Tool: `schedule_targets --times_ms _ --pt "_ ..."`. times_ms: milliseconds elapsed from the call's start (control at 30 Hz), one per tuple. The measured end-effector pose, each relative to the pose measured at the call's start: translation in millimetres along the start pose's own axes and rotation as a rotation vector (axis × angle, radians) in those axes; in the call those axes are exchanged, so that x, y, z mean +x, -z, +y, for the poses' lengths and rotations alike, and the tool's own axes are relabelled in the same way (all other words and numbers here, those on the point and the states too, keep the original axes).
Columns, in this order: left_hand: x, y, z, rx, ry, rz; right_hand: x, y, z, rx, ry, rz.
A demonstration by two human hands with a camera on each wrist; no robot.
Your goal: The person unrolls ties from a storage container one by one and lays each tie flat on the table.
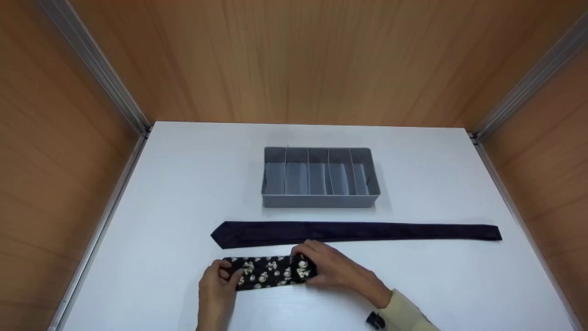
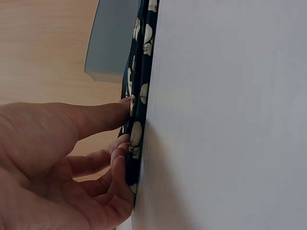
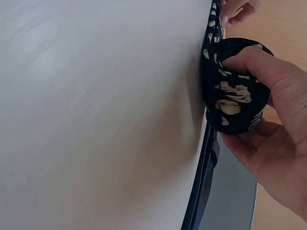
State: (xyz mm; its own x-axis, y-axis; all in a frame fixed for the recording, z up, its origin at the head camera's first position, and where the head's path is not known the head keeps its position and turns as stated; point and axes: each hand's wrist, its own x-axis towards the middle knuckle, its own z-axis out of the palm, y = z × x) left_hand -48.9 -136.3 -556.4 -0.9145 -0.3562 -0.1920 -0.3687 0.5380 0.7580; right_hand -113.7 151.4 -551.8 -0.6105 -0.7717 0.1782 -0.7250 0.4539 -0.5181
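A black necktie with a cream print (image 1: 264,272) lies folded in layers near the table's front. My left hand (image 1: 217,292) holds its left end; in the left wrist view the thumb (image 2: 103,117) presses on the tie's upper face and the fingers are bent at its edge. My right hand (image 1: 337,271) grips the right end, where the fabric curls over into a loop. In the right wrist view this rounded loop (image 3: 235,98) sits between thumb and fingers, the thumb tip partly inside it. Just beyond lies a dark navy necktie (image 1: 349,231), stretched out flat, its pointed end at left.
A grey box (image 1: 319,201) with several narrow compartments, divided by thin walls, stands behind the navy tie. Wooden panels (image 1: 294,59) with metal rails enclose the white table (image 1: 183,184) at the back and both sides.
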Motion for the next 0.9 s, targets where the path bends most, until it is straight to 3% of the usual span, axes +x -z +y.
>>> schedule_targets --times_ms 400,900 --pt "0.3 -0.4 -0.9 0.032 0.011 0.011 -7 2.8 2 -0.032 0.005 0.007" --pt "1.7 -1.2 -0.5 0.03 -0.024 0.015 -22 10.0 8 -0.06 -0.019 0.035"
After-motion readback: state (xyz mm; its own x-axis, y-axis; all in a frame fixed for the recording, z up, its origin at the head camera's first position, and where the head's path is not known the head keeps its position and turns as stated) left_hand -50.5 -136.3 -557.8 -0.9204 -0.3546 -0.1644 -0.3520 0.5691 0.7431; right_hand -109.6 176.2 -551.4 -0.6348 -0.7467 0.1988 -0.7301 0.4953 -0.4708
